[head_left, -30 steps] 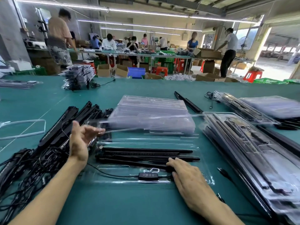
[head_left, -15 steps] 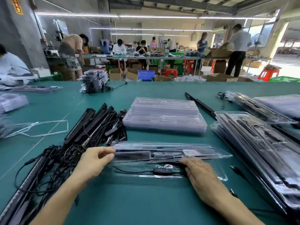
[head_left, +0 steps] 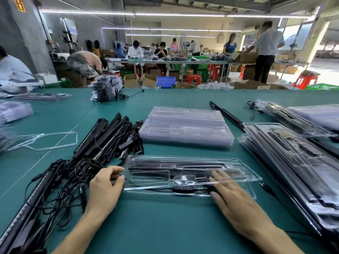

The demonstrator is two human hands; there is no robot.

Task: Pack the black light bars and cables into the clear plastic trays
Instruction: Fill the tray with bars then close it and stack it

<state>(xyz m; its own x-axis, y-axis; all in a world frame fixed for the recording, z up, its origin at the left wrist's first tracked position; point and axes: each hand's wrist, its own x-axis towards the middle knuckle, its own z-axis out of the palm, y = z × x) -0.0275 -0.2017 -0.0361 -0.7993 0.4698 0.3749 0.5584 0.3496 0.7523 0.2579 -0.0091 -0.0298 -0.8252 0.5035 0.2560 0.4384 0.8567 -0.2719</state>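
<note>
Tray (head_left: 183, 165), one; left hand (head_left: 104, 187) pinches its end; right hand (head_left: 233, 204) rests flat.

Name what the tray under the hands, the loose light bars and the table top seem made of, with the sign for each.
Tray: thin clear plastic, glossy; the bars inside show through and its moulded ridges catch light.
Light bars: matt black, plastic or coated metal; the look leaves it open.
Table top: teal mat, perhaps rubber or felt; dull, no glare.
</note>
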